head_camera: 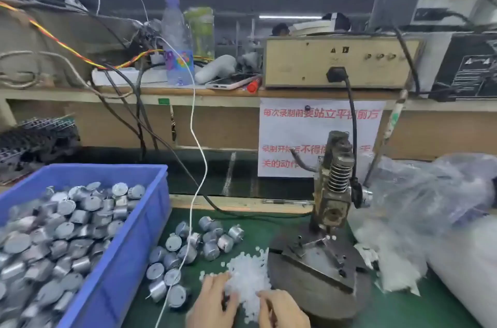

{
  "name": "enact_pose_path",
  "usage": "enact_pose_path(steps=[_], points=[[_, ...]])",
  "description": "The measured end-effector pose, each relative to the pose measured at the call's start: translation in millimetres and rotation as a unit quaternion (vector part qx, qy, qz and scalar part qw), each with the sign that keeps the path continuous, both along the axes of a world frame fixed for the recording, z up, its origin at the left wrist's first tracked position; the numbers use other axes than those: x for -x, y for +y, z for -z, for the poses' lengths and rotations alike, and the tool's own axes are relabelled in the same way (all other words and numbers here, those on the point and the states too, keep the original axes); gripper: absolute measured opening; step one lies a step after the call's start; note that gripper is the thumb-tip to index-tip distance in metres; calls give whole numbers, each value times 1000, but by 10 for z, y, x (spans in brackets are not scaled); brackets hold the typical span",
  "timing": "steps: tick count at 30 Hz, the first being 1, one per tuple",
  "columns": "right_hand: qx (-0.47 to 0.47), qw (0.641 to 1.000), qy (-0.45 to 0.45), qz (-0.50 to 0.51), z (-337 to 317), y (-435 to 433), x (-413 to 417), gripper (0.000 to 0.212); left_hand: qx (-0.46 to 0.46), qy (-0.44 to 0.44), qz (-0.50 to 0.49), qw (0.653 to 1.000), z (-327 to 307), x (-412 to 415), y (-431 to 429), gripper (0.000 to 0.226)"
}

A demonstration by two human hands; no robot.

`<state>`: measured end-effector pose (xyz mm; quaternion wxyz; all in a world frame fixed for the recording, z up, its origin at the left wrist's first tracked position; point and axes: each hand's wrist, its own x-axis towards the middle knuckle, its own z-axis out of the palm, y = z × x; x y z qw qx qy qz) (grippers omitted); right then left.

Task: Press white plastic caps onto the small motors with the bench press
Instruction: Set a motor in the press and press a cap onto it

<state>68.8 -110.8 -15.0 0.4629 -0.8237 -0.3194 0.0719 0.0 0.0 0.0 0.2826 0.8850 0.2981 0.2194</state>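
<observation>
A pile of small white plastic caps [248, 278] lies on the green mat at the bottom centre. My left hand [212, 300] rests at the pile's left edge, its fingertips among the caps. My right hand [282, 309] sits at the pile's lower right with fingers bent down onto the caps; whether it pinches one is hidden. Loose silver motors [188, 249] lie left of the pile. The bench press [333, 193], with its spring and round dark base [314, 287], stands just right of the pile, nothing under its ram.
A blue bin [129, 241] full of silver motors fills the left. A white cable [197, 166] hangs down across the loose motors. Clear plastic bags [419, 214] with more caps lie on the right. The shelf behind carries a beige box [338, 61], bottles and a phone.
</observation>
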Motion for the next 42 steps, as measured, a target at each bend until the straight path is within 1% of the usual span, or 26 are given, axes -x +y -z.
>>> enact_pose_path(steps=[1,2,3,4,5,7,9,12,14,17,19,21,24,26,29,30,32,34,36,38,40,42], points=[[-82,993,-81,23,-213,-8,-90,26,-8,48,-11,999,8,57,6,33],[-85,984,-153,44,-215,-75,29,16,-3,58,-23,998,-63,115,-50,28],[-73,972,-217,48,-220,-104,33,11,-7,64,-9,998,-61,106,4,26],[-69,968,-235,44,-237,-107,32,12,-10,62,-5,998,-63,120,-16,25],[-68,971,-227,24,-234,-141,93,13,-6,59,-6,998,-59,133,-28,24],[-56,971,-232,28,-244,-82,29,12,-14,53,6,998,-47,132,-43,23],[-9,979,-202,16,-294,51,-50,12,-25,47,12,999,-29,134,-43,20],[47,979,-194,-27,-409,369,-131,27,-19,42,22,999,-15,128,-32,11],[87,966,-236,-60,-551,613,-205,32,-21,37,22,999,-10,108,-32,8],[165,932,-312,-78,-652,898,-309,39,-30,32,18,999,10,73,-5,14],[231,909,-339,-79,-622,997,-369,40,-29,19,19,999,26,78,9,13],[283,891,-344,-84,-583,1028,-400,39,-20,4,18,1000,28,94,6,9],[293,885,-354,-78,-555,1043,-407,33,-2,-17,4,1000,21,119,2,7],[286,881,-368,-83,-532,1073,-397,29,31,-50,-11,998,17,134,5,10],[277,877,-382,-88,-496,1148,-382,28,118,-137,-33,983,-5,148,22,31],[279,876,-383,-87,-486,1171,-376,28,143,-154,-37,977,-8,151,32,36],[285,879,-373,-79,-472,1200,-366,29,169,-164,-45,971,-15,152,45,37],[283,887,-359,-69,-461,1215,-372,30,174,-166,-49,969,-18,145,46,36],[263,901,-338,-62,-456,1207,-371,28,177,-170,-47,968,-16,145,51,35],[212,934,-283,-46,-481,1133,-343,27,188,-180,-42,965,-15,150,56,29],[140,965,-220,-33,-527,978,-307,31,197,-196,-44,960,-24,157,55,23],[59,984,-164,-26,-594,750,-267,31,202,-222,-57,952,-42,160,50,19]])
